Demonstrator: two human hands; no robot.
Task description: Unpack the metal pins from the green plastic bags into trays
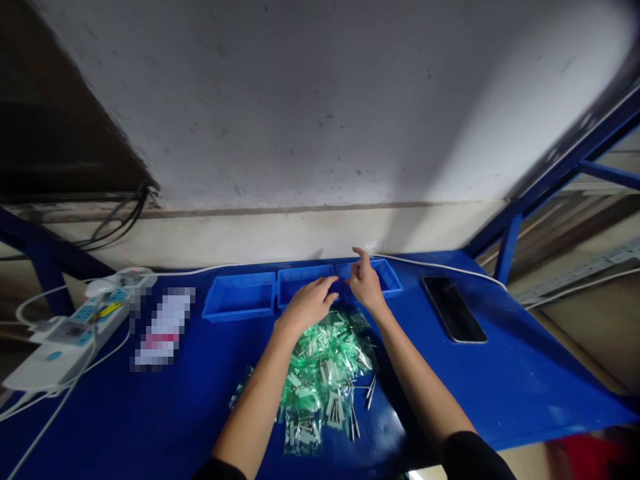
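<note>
My left hand hovers over the front edge of the middle blue tray, its fingers slightly bent and the thumb apart, with nothing visible in it. At the right blue tray is my right hand, index finger stretched out towards the wall and the other fingers partly bent; I see nothing held. Below both hands lies a heap of small clear and green plastic bags with screws and pale plugs inside. Several loose metal pins or screws lie at the heap's right side.
A third blue tray stands at the left of the row. A black phone lies on the blue table to the right. At the left are a white power strip with cables and a blurred-out white item. A wall rises behind.
</note>
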